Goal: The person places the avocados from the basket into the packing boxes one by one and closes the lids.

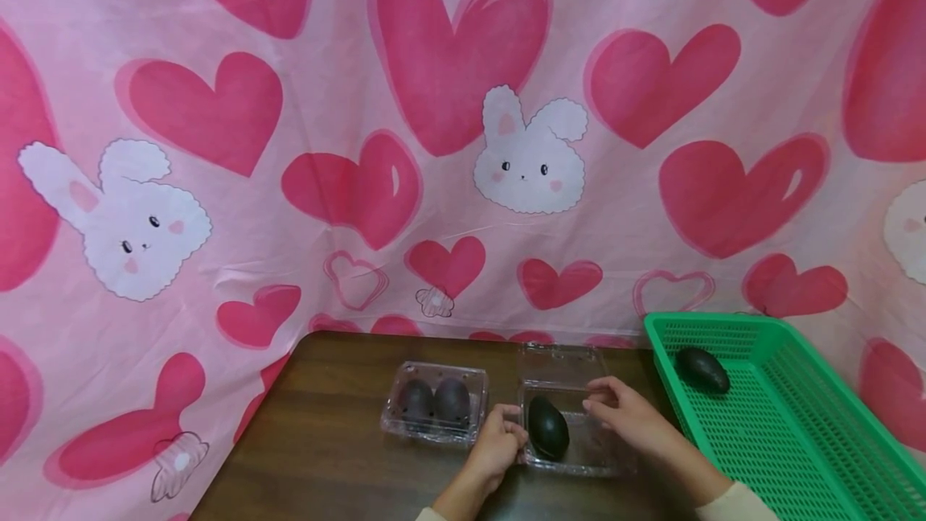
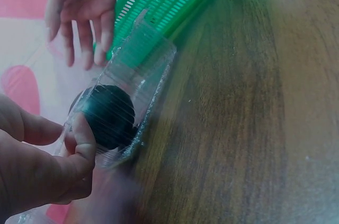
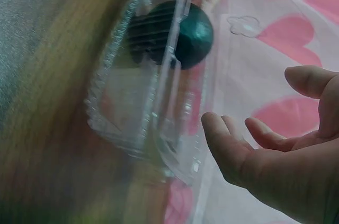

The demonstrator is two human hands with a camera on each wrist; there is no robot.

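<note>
A clear plastic clamshell box [image 1: 589, 450] sits on the table with its lid [image 1: 563, 366] folded back toward the wall. One dark green avocado [image 1: 547, 428] lies in its left half, the right half bare. At the box's left wall, my left hand [image 1: 499, 442] pinches the rim between thumb and curled fingers, as the left wrist view shows with the avocado [image 2: 108, 117] just behind the plastic. My right hand [image 1: 628, 412] hovers over the right side of the box. Its fingers [image 3: 225, 144] are loosely bent and apart, holding nothing.
Left of the open box stands a closed clear box [image 1: 434, 431] with two dark avocados inside. A green plastic basket [image 1: 669, 392] is at the right, with one dark avocado [image 1: 702, 370] near its far end. Behind the wooden table [image 1: 325, 441] hangs a pink heart-patterned cloth [image 1: 448, 207].
</note>
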